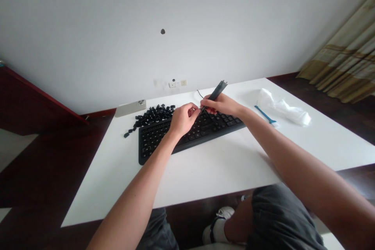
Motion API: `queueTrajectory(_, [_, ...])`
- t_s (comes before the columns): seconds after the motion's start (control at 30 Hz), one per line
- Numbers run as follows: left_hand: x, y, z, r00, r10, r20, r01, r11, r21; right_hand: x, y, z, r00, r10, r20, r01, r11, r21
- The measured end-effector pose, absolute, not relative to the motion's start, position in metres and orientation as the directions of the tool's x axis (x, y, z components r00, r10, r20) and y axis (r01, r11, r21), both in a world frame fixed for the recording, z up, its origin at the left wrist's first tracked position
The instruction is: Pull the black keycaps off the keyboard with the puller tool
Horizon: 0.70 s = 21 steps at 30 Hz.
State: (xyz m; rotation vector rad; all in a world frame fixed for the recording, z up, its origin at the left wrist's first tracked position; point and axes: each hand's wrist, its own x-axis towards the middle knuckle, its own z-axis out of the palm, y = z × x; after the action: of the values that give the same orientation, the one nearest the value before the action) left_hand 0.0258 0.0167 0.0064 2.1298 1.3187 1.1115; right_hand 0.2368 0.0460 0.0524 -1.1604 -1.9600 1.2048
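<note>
My right hand (220, 104) grips a dark pen-shaped tool (217, 91), whose thin tip points down and left. My left hand (183, 119) is curled close to that tip, its fingertips touching or nearly touching it. Anything pinched there is too small to tell. Both hands hover over the far part of a black computer keyboard (155, 144), hiding some of its keys. Beyond the keyboard's far left edge lies a heap of loose black keycaps (152, 114), with a few strays nearer the table's left side.
The keyboard lies on a white table (222, 172). A beige-cased phone (130, 108) lies at the far left, near the wall. A blue-handled small brush (265, 114) and a crumpled white plastic bag (283, 107) lie to the right. A thin black wire (200, 93) rises behind my hands.
</note>
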Motion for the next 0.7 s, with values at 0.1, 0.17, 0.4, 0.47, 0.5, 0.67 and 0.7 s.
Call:
queueTrajectory(0.1, [0.024,0.018,0.006,0.226,0.877,0.424,0.598,-0.469,0.650,0.246,0.047,0.058,-0.547,0.837,-0.036,0.404,0.226,-0.886])
queueTrajectory(0.17, [0.025,0.018,0.006,0.228,0.876,0.424,0.610,-0.468,0.639,0.251,0.049,0.058,-0.589,0.807,-0.043,0.395,0.241,-0.887])
queueTrajectory(0.4, [0.028,0.015,0.006,0.327,0.867,0.376,0.575,-0.498,0.649,0.258,0.058,0.047,-0.617,0.778,-0.117,0.317,0.111,-0.942])
queueTrajectory(0.47, [0.028,0.015,0.006,0.336,0.864,0.376,0.560,-0.504,0.658,0.258,0.058,0.047,-0.603,0.789,-0.118,0.302,0.089,-0.949])
queueTrajectory(0.5, [0.028,0.015,0.006,0.334,0.863,0.379,0.559,-0.505,0.658,0.257,0.057,0.047,-0.597,0.793,-0.119,0.297,0.081,-0.952])
queueTrajectory(0.67, [0.027,0.019,0.001,0.334,0.866,0.371,0.570,-0.499,0.653,0.256,0.057,0.046,-0.619,0.778,-0.106,0.322,0.128,-0.938])
queueTrajectory(0.7, [0.026,0.020,0.000,0.335,0.869,0.365,0.572,-0.495,0.654,0.255,0.057,0.045,-0.631,0.770,-0.101,0.330,0.148,-0.933])
